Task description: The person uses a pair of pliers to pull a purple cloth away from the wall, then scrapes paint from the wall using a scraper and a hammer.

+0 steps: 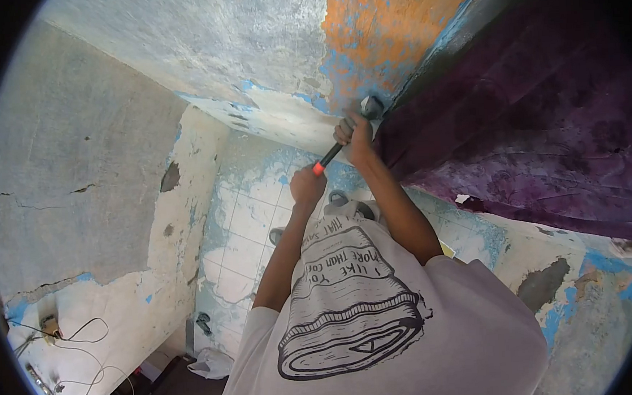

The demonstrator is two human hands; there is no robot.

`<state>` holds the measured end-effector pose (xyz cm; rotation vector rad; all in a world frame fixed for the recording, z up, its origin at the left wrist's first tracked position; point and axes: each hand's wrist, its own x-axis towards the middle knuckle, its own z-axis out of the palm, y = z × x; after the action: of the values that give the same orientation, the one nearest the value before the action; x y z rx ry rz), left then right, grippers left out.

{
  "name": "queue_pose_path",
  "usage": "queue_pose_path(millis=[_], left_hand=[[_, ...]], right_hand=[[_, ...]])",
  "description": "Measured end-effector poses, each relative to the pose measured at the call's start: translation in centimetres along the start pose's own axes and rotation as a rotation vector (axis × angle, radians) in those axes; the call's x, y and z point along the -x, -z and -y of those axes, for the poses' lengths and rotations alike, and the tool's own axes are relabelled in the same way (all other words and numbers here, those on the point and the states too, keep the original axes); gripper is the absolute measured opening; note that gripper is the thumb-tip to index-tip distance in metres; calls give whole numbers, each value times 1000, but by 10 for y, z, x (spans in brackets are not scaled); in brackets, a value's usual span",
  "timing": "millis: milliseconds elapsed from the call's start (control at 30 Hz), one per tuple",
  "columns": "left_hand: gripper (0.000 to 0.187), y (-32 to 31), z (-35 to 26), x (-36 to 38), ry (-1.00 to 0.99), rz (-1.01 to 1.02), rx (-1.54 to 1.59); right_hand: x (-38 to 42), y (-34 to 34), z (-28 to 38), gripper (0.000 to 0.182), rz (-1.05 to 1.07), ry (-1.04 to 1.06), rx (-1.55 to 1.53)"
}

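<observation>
Both hands are wrapped around a scraper with a dark handle and a red-orange band. My left hand closes on the lower end of the handle, just below the band. Higher up, my right hand grips close to the tool's head, which is greyish and somewhat blurred. That head is right at the wall, where orange, blue and grey patches of paint show, beside the edge of a purple curtain.
A floor of pale tiles, coated with white patches and flakes, lies below. On the left is a grey, peeling wall. Loose cables and a white plastic bag are at the lower left. My shoes stand under the handle.
</observation>
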<state>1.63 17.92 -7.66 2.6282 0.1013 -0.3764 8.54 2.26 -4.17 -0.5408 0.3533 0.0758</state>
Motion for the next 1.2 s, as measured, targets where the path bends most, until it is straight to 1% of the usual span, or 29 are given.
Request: queue_pose_path(millis=[33, 133, 200, 233, 300, 333, 367, 400, 433, 500, 533, 567, 600, 633, 700, 733, 800, 833, 900, 933, 1000, 1033, 1100, 1133, 1200], left_hand=[[29, 2, -4, -3, -6, -34, 43], [27, -17, 17, 3, -1, 26, -10], [26, -25, 25, 2, 11, 52, -56], [26, -26, 26, 2, 3, 45, -48], [26, -22, 20, 1, 0, 42, -35], [26, -8, 7, 0, 4, 31, 5], [26, 4, -3, -2, 8, 19, 45], [26, 10, -7, -3, 33, 57, 36], [26, 3, 0, -2, 38, 55, 36], [26, -19, 18, -3, 22, 76, -45], [26, -22, 23, -2, 19, 73, -44], [26, -26, 28, 0, 16, 86, -55], [26, -23, 25, 2, 13, 101, -66], [26, -20, 22, 3, 13, 103, -64], [25, -7, 13, 5, 42, 47, 3], [25, 4, 5, 4, 49, 49, 5], [25, 19, -6, 4, 65, 68, 45], [25, 9, 4, 4, 68, 71, 44], [24, -18, 27, 1, 27, 19, -58], [24, -23, 31, 1, 23, 15, -57], [24, -31, 38, 6, 20, 56, -83], [24, -23, 32, 8, 17, 63, -85], [26, -6, 17, 8, 62, 68, -39], [26, -2, 12, 7, 69, 70, -37], [25, 7, 7, 6, 73, 92, -13]], right_hand=[[-2, 2, -1, 39, -4, -7, -2], [-5, 21, -11, 39, -32, -24, -20], [-6, 29, -18, 38, -187, -150, -32], [-6, 28, -18, 38, -189, -148, -34], [-3, 19, -10, 37, -125, -64, -29], [1, 10, -5, 37, -130, -71, -27], [5, 2, 1, 36, -44, -12, -26], [6, -1, 3, 35, 46, 47, -25], [5, 3, 0, 35, 48, 42, -24], [0, 16, -9, 37, -111, -59, -27], [-5, 28, -14, 37, -108, -55, -25], [-9, 41, -19, 38, -134, -99, -40], [-6, 39, -18, 38, -162, -143, -55], [-6, 36, -16, 38, -165, -142, -53], [-2, 23, -10, 41, -78, -84, -61], [1, 13, -5, 41, -80, -90, -58], [6, -1, 1, 42, 60, -38, -35], [3, 7, -5, 42, 58, -41, -36], [-5, 32, -21, 45, -31, -91, -62], [-9, 40, -23, 45, -28, -87, -62], [-10, 56, -28, 44, -84, -195, -98], [-4, 45, -24, 44, -90, -193, -101], [3, 21, -12, 45, 31, -99, -51], [4, 18, -10, 45, 29, -106, -49], [4, 15, -5, 46, 93, -95, -53]])
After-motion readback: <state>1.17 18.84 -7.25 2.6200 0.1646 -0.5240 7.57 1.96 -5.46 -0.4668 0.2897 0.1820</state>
